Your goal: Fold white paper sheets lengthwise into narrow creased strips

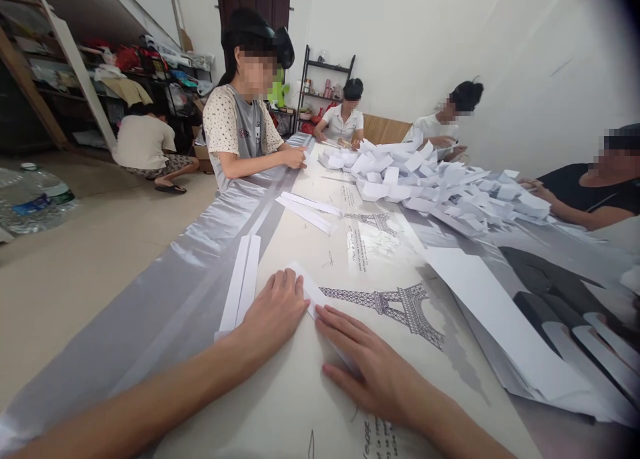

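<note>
Table (165, 299), 1, grey-clothed, running away from the wearer. Cover (285, 385), 1, pale, printed, laid lengthwise along it. Co-workers, 4, at the table: 1 at the left edge (245, 132), 1 at the far end (345, 117), 2 along the right edge (435, 129). Heap (440, 185), 1, loose folded white paper, toward the right edge, beyond mid-length. Sheets (505, 312), 1 stack, white, toward the near right corner. Tower print (407, 305), on the cover, right of the hands. Right hand (367, 352): palm down, fingers extended, fingertips on the strip, thumb spread wide. Left hand (280, 305): fingers narrow, bunched at the strip's far part; pinching or only pressing, cannot tell. Far strips (303, 214), 2, spread in a V, toward the left edge. Near strips (249, 275), 2, side by side along the left edge. Strip (311, 291), 1, white, slanting on the cover at the near end, under both hands.
</note>
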{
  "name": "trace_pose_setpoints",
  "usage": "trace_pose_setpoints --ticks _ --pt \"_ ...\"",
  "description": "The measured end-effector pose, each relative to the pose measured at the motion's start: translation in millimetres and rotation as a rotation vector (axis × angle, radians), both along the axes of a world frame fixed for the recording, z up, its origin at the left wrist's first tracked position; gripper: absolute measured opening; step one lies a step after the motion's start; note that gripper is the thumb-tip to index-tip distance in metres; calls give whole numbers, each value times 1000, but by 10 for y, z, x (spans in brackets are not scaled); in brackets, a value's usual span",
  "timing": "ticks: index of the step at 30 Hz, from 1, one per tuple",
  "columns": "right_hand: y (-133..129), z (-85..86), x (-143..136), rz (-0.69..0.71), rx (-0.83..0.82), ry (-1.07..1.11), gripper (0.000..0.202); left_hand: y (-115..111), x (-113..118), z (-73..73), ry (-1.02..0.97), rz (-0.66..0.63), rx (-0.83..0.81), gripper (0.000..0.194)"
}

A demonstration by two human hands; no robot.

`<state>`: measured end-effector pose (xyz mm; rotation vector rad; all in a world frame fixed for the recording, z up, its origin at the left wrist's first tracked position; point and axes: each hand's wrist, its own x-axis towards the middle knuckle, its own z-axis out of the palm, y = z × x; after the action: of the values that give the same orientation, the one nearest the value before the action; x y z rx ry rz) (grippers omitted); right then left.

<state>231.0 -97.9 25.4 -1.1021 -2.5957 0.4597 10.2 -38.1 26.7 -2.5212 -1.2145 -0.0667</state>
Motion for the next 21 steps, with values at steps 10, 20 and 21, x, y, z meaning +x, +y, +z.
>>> trace_pose_setpoints --ticks 10,20,21 --pt "-245 -95 81 -73 29 -40 66 21 5 -58 41 -42 15 28" --pt "-561 -134 237 -79 281 -53 64 62 136 -39 -65 97 16 70" --pt "-595 -159 253 -91 302 -35 62 62 157 -33 -66 109 10 70"
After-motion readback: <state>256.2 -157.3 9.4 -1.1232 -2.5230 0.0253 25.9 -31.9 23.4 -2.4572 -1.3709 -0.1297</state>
